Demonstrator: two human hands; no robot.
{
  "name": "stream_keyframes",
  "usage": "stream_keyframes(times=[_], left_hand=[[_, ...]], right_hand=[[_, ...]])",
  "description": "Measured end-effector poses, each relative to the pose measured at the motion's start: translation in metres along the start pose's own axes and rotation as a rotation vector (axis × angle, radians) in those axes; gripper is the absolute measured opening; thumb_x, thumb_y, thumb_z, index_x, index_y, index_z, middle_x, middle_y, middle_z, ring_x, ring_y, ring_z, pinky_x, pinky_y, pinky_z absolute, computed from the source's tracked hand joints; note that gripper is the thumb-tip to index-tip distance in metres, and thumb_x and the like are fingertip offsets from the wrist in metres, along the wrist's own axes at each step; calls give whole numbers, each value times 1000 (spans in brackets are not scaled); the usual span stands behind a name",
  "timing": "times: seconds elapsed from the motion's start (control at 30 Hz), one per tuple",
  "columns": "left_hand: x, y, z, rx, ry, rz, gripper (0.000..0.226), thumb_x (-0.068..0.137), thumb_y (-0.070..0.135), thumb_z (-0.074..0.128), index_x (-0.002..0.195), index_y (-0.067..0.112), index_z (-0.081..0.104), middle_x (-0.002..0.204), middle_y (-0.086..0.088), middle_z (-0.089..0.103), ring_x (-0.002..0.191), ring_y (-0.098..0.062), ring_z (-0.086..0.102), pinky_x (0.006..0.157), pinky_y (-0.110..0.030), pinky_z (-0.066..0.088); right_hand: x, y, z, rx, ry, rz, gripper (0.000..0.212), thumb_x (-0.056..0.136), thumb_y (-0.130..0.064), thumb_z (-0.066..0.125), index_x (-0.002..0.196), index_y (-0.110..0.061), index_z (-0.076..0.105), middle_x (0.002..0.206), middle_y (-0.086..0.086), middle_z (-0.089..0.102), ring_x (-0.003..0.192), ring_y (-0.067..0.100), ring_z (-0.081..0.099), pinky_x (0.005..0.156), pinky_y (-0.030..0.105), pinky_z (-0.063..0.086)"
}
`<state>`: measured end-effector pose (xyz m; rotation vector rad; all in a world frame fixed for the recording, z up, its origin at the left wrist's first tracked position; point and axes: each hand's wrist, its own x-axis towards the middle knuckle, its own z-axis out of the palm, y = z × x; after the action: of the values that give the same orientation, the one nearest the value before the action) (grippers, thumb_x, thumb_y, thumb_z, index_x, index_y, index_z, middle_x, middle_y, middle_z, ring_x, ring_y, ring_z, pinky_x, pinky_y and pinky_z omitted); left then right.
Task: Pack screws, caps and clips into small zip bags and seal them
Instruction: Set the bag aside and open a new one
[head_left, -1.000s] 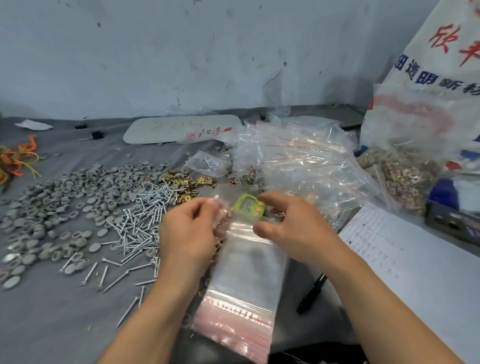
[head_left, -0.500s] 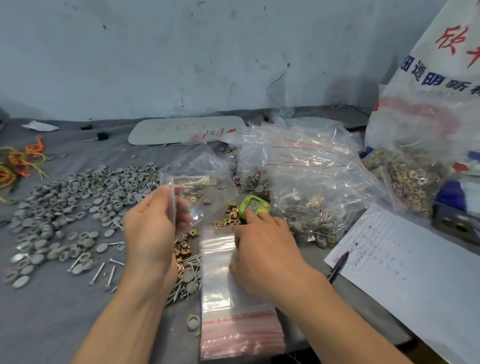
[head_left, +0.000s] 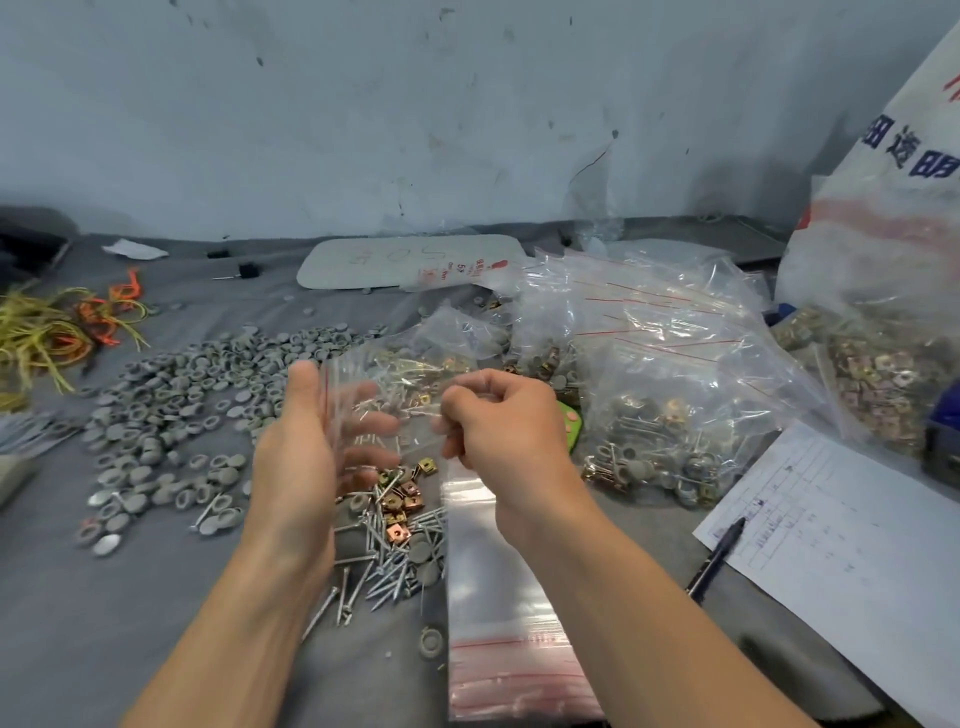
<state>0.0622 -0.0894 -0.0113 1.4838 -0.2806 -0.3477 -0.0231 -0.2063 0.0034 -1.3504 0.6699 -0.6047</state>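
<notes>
Holds small zip bag (head_left: 387, 400) up in the air, above & just beyond far end of flat stack of empty zip bags (head_left: 501, 597). Pinches bag's rt edge w/ right hand (head_left: 501, 423), fingers curled tight on the plastic. Backs bag's lt side w/ left hand (head_left: 304, 457), palm turned twd the stack side, fingers (head_left: 376, 426) loosely extended behind the plastic, blurred. Can't tell if gripping or just touching. Can't tell what's inside bag vs. lying behind it, plastic being clear.

Has loose mix of screws (head_left: 384, 561) & copper-coloured clips (head_left: 400, 506) just left of the stack. Has big spread of grey caps (head_left: 171, 395) well left of the stack, a few strays nearer. Has filled zip bags (head_left: 660, 415) heaped right of & beyond the stack's far end, w/ green device (head_left: 571, 434) btwn heap & stack, mostly hidden by right hand. Has pen (head_left: 719, 556) & printed sheet (head_left: 841, 525) right of the stack.
</notes>
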Motion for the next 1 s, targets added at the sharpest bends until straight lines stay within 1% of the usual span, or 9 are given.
stream_keyframes(times=[0.1,0.23,0.33,0.4,0.5,0.63,0.73,0.87,1.0], left_hand=[[0,4,-19,19,21,92,53,102,62,36,108,27,74,99,-3,79,78,-18,75,66,-34,52],[7,8,-43,74,117,70,18,96,4,61,89,14,76,82,-6,78,61,-7,68,60,-22,55],[9,5,-63,135,6,-19,18,91,-7,65,93,7,76,77,-8,78,63,-11,71,54,-18,56],[8,2,-72,109,-117,-104,17,93,-5,61,99,3,74,88,-15,78,72,-18,75,59,-20,60],[7,2,-75,37,-127,-135,17,96,-3,58,100,3,74,89,-16,78,75,-18,77,56,-21,59],[6,5,-71,45,4,-47,11,84,-6,72,89,2,76,74,-16,76,58,-16,73,47,-20,54],[4,6,-64,121,42,-3,10,74,-4,83,72,5,77,63,-15,71,48,-17,62,45,-25,53],[1,8,-60,284,104,53,18,71,15,91,62,23,78,56,-11,70,46,-18,63,59,-36,57],[-5,11,-57,661,175,140,39,64,13,88,67,48,72,48,10,65,44,-2,62,44,-17,49]], right_hand=[[0,2,11,-45,56,-5,21,94,-5,65,78,-15,73,63,2,71,48,11,60,49,25,48],[2,8,20,-157,69,-28,25,93,-8,67,71,-19,72,65,2,70,58,19,60,66,41,57],[3,10,22,-156,75,-8,20,92,-9,68,76,-18,73,65,-3,69,55,14,60,59,30,52],[4,9,23,-278,167,-67,15,90,-10,72,89,-26,69,83,-11,69,72,7,62,62,16,46],[-2,6,26,-650,314,-373,39,85,-10,79,102,-38,58,100,-19,52,97,6,46,79,15,33],[-10,11,42,-722,125,-624,22,82,-20,83,79,-35,67,85,-28,48,88,1,39,81,21,28],[-11,21,52,-769,1,-594,9,82,-31,81,78,-33,74,89,-24,49,93,6,44,84,25,35],[-8,23,52,-500,-246,-381,15,89,-33,69,76,-29,76,67,-17,66,65,-2,57,56,11,37],[-11,24,54,-538,-387,-319,28,89,-46,69,79,-21,77,68,-2,70,59,13,57,53,27,43]])
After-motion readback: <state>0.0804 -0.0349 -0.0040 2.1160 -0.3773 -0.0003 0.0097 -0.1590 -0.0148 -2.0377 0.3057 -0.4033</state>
